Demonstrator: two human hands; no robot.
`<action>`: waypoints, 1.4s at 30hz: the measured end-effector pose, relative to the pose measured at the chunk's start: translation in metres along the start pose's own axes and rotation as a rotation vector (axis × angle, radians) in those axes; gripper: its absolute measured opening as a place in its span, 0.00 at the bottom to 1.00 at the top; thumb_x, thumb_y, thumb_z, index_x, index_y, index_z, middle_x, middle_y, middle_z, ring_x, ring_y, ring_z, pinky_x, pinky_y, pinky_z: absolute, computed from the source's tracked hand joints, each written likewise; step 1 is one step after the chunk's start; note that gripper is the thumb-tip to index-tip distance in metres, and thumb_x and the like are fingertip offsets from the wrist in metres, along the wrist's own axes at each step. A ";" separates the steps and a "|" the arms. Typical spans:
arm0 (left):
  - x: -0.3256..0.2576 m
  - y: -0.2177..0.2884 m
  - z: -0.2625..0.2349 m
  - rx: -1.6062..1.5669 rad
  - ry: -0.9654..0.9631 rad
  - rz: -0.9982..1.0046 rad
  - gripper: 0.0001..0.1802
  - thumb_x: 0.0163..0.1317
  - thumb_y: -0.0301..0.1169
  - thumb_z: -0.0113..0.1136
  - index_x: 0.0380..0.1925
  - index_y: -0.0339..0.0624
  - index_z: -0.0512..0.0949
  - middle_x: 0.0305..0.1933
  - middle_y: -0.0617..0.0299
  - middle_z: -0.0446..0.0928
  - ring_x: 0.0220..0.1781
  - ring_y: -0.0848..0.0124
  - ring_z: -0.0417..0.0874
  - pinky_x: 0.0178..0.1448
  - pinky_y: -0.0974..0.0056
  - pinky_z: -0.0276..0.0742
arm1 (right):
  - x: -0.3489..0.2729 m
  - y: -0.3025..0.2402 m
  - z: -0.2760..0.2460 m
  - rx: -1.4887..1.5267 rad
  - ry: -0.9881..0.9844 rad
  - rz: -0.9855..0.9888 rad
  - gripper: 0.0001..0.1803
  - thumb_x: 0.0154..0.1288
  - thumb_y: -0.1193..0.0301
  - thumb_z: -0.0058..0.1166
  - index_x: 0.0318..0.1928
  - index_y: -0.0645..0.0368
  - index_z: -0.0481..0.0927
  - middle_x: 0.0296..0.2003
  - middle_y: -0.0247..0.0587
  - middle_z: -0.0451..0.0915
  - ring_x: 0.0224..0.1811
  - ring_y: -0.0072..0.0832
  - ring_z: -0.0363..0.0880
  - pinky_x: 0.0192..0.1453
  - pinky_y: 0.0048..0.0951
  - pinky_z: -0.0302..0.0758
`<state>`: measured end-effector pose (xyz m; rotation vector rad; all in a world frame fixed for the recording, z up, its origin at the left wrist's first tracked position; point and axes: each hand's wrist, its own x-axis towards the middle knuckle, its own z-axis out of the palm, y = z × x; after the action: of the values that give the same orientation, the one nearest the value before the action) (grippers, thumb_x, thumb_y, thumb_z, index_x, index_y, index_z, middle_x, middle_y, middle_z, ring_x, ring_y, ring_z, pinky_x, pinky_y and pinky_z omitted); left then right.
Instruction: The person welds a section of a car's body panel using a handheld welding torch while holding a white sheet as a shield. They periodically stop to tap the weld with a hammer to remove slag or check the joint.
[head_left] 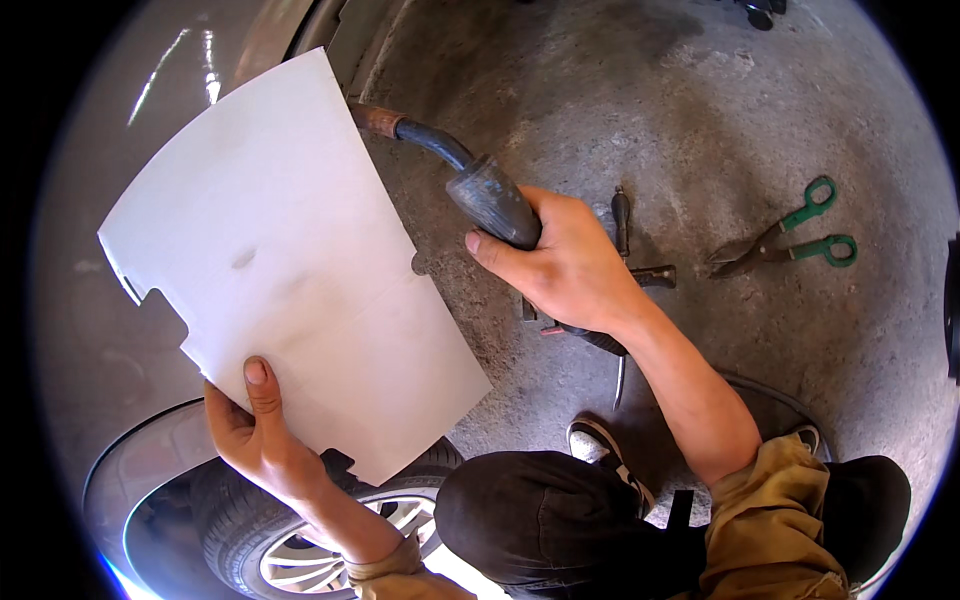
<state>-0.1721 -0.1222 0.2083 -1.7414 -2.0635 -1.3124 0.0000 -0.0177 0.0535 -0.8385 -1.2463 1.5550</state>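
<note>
Torch [492,203] (tip behind white sheet [290,220])

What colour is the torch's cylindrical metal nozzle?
The nozzle is copper-brown, clearest in the head view.

The left hand [262,445] pinches, thumb [263,388] uppermost, while the right hand [568,262] wraps in a grip

The sheet [300,200] is coloured white and smudged with grey. The torch [490,203] is coloured black, its tip [377,120] brown. The snip handles [806,213] are coloured green. The floor [700,130] is blotched grey. The sleeves [770,515] are coloured tan.
</note>
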 end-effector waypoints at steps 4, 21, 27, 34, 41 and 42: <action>0.004 -0.004 0.001 -0.010 0.030 -0.010 0.25 0.62 0.37 0.63 0.50 0.26 0.73 0.45 0.52 0.78 0.43 0.68 0.79 0.49 0.67 0.74 | 0.003 0.003 0.005 0.058 0.011 -0.109 0.14 0.62 0.63 0.58 0.32 0.63 0.76 0.14 0.27 0.65 0.18 0.14 0.64 0.22 0.24 0.62; -0.005 -0.001 -0.015 -0.055 0.166 -0.044 0.24 0.64 0.37 0.60 0.51 0.27 0.70 0.45 0.49 0.77 0.45 0.66 0.79 0.49 0.65 0.76 | -0.004 0.020 -0.002 0.163 -0.042 0.096 0.20 0.59 0.56 0.62 0.32 0.63 0.78 0.18 0.36 0.75 0.20 0.27 0.73 0.28 0.33 0.70; -0.022 -0.013 0.000 -0.187 0.145 -0.015 0.22 0.65 0.37 0.59 0.50 0.28 0.71 0.41 0.52 0.77 0.40 0.68 0.79 0.44 0.66 0.75 | 0.028 0.007 -0.067 -0.365 0.017 -0.136 0.19 0.61 0.56 0.60 0.32 0.61 0.74 0.13 0.28 0.69 0.11 0.18 0.69 0.16 0.23 0.66; -0.043 -0.042 0.039 -0.286 0.234 0.053 0.22 0.65 0.38 0.60 0.47 0.29 0.72 0.36 0.59 0.76 0.35 0.74 0.74 0.36 0.69 0.71 | 0.013 -0.024 -0.158 -1.680 -0.282 0.179 0.09 0.53 0.73 0.57 0.36 0.61 0.79 0.29 0.52 0.80 0.35 0.44 0.82 0.39 0.44 0.78; -0.035 -0.021 0.048 -0.499 0.275 -0.113 0.20 0.64 0.41 0.60 0.42 0.32 0.73 0.35 0.58 0.76 0.36 0.73 0.75 0.36 0.66 0.75 | -0.056 0.059 -0.143 -1.150 0.330 -0.163 0.17 0.57 0.62 0.60 0.42 0.58 0.74 0.29 0.50 0.80 0.32 0.48 0.80 0.36 0.46 0.75; -0.035 -0.035 0.032 -0.454 0.282 -0.124 0.19 0.64 0.40 0.60 0.41 0.33 0.72 0.35 0.58 0.76 0.36 0.73 0.75 0.36 0.66 0.75 | -0.054 0.067 -0.111 -1.037 0.335 -0.138 0.18 0.57 0.61 0.60 0.42 0.59 0.74 0.28 0.50 0.79 0.33 0.48 0.80 0.37 0.46 0.74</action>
<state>-0.1775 -0.1239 0.1496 -1.4707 -1.8401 -2.0596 0.1020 -0.0352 -0.0416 -1.5277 -1.7934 0.5305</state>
